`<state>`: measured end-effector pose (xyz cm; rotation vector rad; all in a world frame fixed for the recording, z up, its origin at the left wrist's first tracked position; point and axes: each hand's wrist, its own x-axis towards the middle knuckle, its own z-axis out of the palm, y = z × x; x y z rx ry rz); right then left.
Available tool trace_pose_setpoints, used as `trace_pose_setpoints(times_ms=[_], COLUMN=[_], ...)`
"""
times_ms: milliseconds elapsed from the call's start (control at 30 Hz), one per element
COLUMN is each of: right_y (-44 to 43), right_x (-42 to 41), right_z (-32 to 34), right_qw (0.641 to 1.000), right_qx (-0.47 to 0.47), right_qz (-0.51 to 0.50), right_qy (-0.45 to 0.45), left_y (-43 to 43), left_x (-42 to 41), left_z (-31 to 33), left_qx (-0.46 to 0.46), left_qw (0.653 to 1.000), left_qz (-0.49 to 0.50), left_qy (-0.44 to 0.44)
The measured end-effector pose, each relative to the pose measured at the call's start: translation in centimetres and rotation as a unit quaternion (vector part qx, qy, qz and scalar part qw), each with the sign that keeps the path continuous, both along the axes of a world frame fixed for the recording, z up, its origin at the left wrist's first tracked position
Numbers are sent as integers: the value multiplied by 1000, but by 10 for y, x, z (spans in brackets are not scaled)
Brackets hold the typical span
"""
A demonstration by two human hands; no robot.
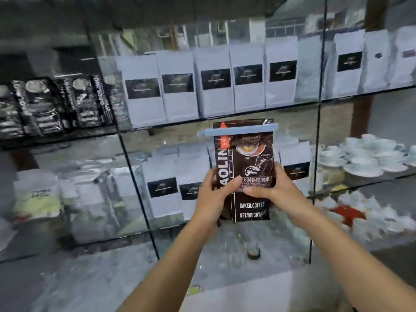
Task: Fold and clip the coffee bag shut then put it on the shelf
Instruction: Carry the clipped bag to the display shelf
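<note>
Nearest the camera: two bare forearms reach forward from 6 o'clock, converging on the coffee bag (244,174) at frame centre.

Left hand (216,190) wraps the bag's left edge, thumb across the front; right hand (267,188) wraps the right edge, thumb laid over the label. Both hands are closed on the bag low down, probably to keep it upright and steady while it travels.

Bag stands vertical, print facing the person. A pale blue clip (238,132) crosses its top at 12 o'clock of the bag, with the folded flap showing just above it (fold and clip look done).

Beyond the bag: glass shelf (247,122) edges and dark uprights. White bags (177,95) line the upper level from 10 to 1 o'clock; more sit behind the held bag. Dark packets (45,104) at 9 o'clock, white cups (369,154) at 3 o'clock.

Judgement: shelving is what remains.
</note>
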<state>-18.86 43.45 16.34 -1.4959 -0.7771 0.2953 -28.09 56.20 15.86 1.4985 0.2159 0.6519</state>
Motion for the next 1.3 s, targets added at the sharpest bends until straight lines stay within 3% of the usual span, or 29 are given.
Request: trace_pose_setpoints(times_ms=[333,800,1033,1300], right_y=[172,394,477,554], right_x=[-63,-85,-83,-79], right_z=[47,122,170,194], right_qw=[988,948,940,965], right_qx=[17,90,96,63], right_qz=[149,297,313,240], right_qy=[-31,-67,-94,-82], left_y=[144,323,416,506], left_x=[-95,-136,-143,-125], left_z=[45,120,165,188], left_qx=[19,76,127,113], left_qw=[990,955,942,961], left_qz=[140,285,307,250], left_qy=[-11,-43,-43,-30])
